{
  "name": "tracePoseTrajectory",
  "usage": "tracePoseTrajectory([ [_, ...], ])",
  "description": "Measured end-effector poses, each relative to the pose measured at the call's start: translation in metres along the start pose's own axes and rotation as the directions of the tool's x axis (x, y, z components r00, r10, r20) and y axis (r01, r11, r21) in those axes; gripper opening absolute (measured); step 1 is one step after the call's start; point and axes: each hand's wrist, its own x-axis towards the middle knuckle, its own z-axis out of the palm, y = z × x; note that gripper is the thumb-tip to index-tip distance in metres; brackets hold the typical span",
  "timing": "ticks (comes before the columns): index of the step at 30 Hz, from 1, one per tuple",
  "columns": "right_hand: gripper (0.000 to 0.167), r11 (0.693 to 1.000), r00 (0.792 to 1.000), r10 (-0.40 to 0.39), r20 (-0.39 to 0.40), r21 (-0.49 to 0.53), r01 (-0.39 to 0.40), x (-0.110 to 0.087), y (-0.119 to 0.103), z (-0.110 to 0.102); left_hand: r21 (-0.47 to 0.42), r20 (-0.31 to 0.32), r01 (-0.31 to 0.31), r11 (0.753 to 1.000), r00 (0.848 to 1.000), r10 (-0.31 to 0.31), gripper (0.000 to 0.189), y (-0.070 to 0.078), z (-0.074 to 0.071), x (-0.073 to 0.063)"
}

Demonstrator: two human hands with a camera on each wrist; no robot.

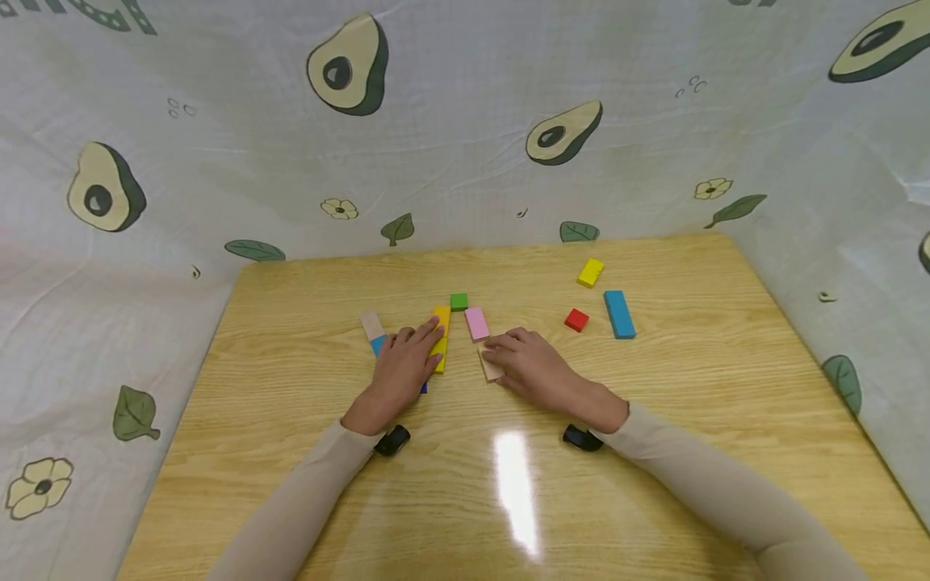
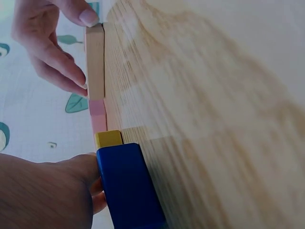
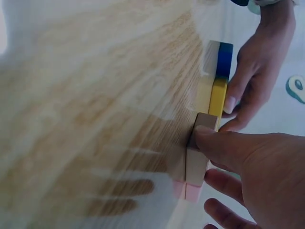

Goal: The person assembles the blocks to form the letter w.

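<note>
My left hand lies over a short line of two yellow blocks, its fingers extended and its thumb beside the nearer one. A dark blue block shows by that hand, mostly hidden in the head view. Between thumb and fingers, my right hand pinches a plain wooden block low at the table. Just beyond that block is a pink block, slanting toward a green block at the top of the yellow line. Left of the left hand are a pale block and a partly covered light blue block.
To the right on the wooden table lie a red block, a long blue block and a notched yellow block. An avocado-print cloth hangs behind the table and along its sides.
</note>
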Motion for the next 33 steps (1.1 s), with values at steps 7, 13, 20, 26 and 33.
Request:
tracePoseTrajectory([
  [7,0.041,0.998,1.000,-0.005,-0.027,-0.061,0.004,0.0022,0.0014,0.0004,-0.004,-0.001,-0.009,1.000,1.000,0.009,0.052,0.0019,-0.0003,0.0007],
  [13,0.040,0.997,0.999,-0.009,-0.032,-0.071,0.007,0.0038,0.0019,0.0010,0.001,0.010,-0.011,1.000,1.000,0.011,0.052,0.0021,-0.0004,0.0013],
  [20,0.040,0.993,1.000,-0.012,-0.014,-0.114,0.010,0.0077,0.0020,0.0012,0.017,0.021,-0.019,1.000,1.000,0.019,0.051,0.0015,-0.0021,0.0025],
  [26,0.039,0.993,1.000,-0.006,-0.015,-0.115,0.004,0.0099,0.0024,0.0016,0.028,0.038,-0.030,0.999,0.999,0.029,0.051,0.0008,-0.0054,0.0043],
  [33,0.038,0.999,0.999,0.004,-0.042,-0.052,-0.007,0.0058,0.0035,0.0013,0.077,0.019,-0.071,0.995,0.997,0.069,0.050,0.0006,-0.0087,0.0056],
])
